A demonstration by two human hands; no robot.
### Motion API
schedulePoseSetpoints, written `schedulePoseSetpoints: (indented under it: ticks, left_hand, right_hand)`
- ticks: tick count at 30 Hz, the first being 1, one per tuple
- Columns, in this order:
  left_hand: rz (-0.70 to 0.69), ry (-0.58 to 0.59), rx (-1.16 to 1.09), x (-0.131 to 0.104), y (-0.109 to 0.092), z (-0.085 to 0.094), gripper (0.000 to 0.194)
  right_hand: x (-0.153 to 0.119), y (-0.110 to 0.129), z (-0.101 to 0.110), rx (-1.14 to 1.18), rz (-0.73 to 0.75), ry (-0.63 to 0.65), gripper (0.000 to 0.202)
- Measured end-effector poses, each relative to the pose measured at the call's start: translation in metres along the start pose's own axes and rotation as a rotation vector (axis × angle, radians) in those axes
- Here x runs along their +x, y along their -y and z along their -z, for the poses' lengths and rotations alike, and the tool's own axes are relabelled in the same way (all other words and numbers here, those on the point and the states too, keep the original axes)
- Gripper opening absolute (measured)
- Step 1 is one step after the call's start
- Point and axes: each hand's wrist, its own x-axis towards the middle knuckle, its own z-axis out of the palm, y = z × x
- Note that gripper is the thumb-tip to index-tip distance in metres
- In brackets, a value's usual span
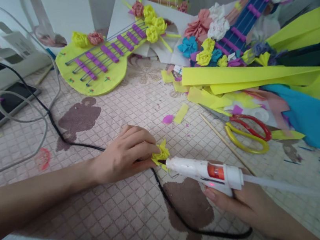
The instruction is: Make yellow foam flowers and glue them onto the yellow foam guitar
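Between the fingertips of my left hand (128,150) is a small yellow paper flower (162,151), held just above the tablecloth. My right hand (246,203) is wrapped around a white hot glue gun (193,167) with a red light showing on its body. The nozzle meets the flower's lower side; whether glue is coming out I cannot tell. A long translucent glue stick (285,187) juts from the gun's back end. A black cord (171,203) runs on the table beneath both hands.
A yellow paper guitar (97,77) and a blue one (246,24), both flower-trimmed, lie at the back. Scissors (248,135), a wooden stick (225,142), yellow paper strips (245,72) and blue paper (311,118) are on the right. A phone (0,110) and power strip (6,62) sit left.
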Motion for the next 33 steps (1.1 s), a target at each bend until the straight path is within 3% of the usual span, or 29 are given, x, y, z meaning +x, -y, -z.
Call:
schedulePoseSetpoints:
  ticks: [7, 16, 33]
  left_hand:
    - [0.067, 0.061, -0.294, 0.003, 0.005, -0.001, 0.019]
    - [0.169, 0.116, -0.445, 0.009, 0.003, 0.005, 0.017]
    - [0.298, 0.137, -0.428, 0.011, 0.0, 0.001, 0.032]
  right_hand:
    - [-0.003, -0.005, -0.002, 0.009, 0.018, -0.023, 0.011]
    - [-0.001, -0.005, 0.0, 0.009, 0.022, -0.009, 0.013]
    - [-0.007, -0.009, 0.009, 0.033, 0.026, -0.072, 0.012]
